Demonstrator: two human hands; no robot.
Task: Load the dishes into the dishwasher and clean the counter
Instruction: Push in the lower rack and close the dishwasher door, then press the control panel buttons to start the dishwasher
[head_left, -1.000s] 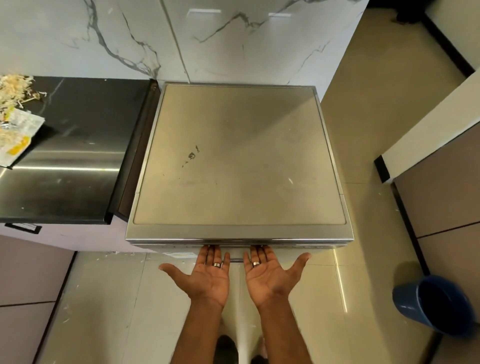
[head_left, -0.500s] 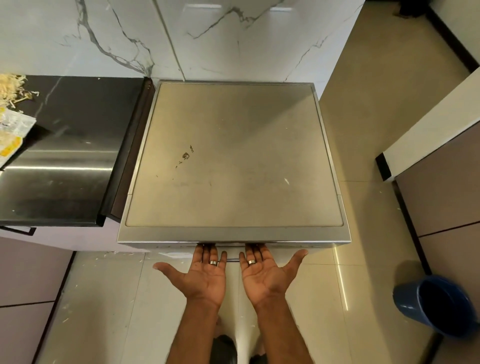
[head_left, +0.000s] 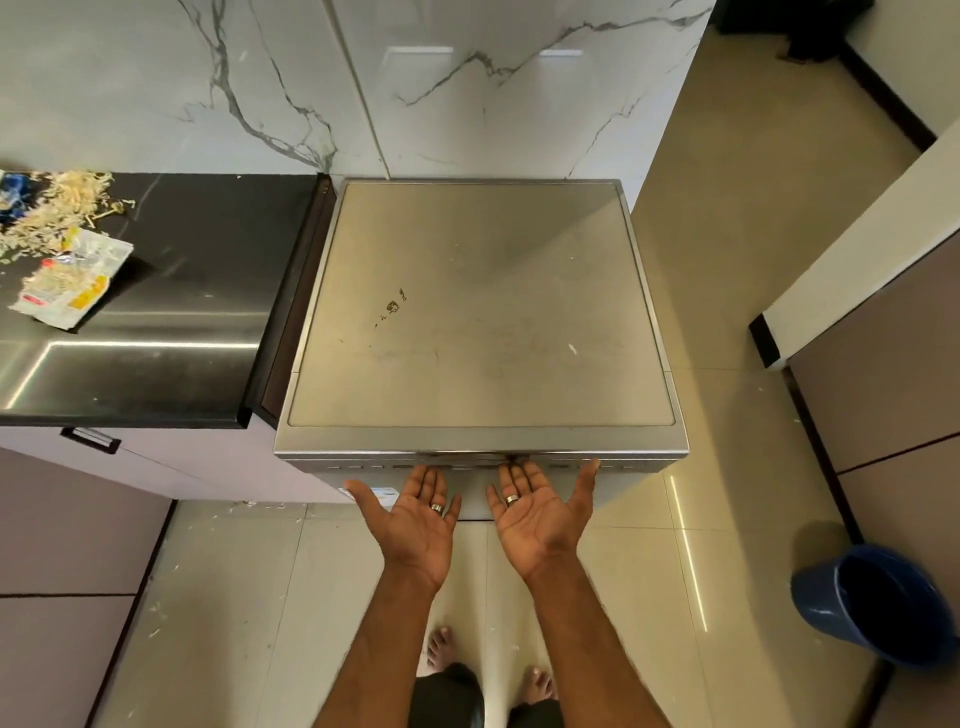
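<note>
A stainless-steel dishwasher (head_left: 478, 322) stands against the marble wall, seen from above, with its door closed. Both my hands are palm up just below its front top edge. My left hand (head_left: 415, 514) has straight fingers, their tips close to the control strip (head_left: 363, 464). The fingers of my right hand (head_left: 540, 512) are straight too, and their tips touch the handle recess (head_left: 511, 458). Neither hand holds anything. Left of the dishwasher, the black counter (head_left: 171, 291) carries shredded scraps (head_left: 52, 213) and a torn wrapper (head_left: 70, 280). No dishes are in view.
A blue bucket (head_left: 883, 608) stands on the tiled floor at the lower right. A cabinet run (head_left: 883, 364) lines the right side. Small scraps lie on the floor (head_left: 249, 506) below the counter. My bare feet show at the bottom.
My fingertips have slid out from under the dishwasher's front edge and now show almost fully. The view has shifted a little, showing more of the counter litter.
</note>
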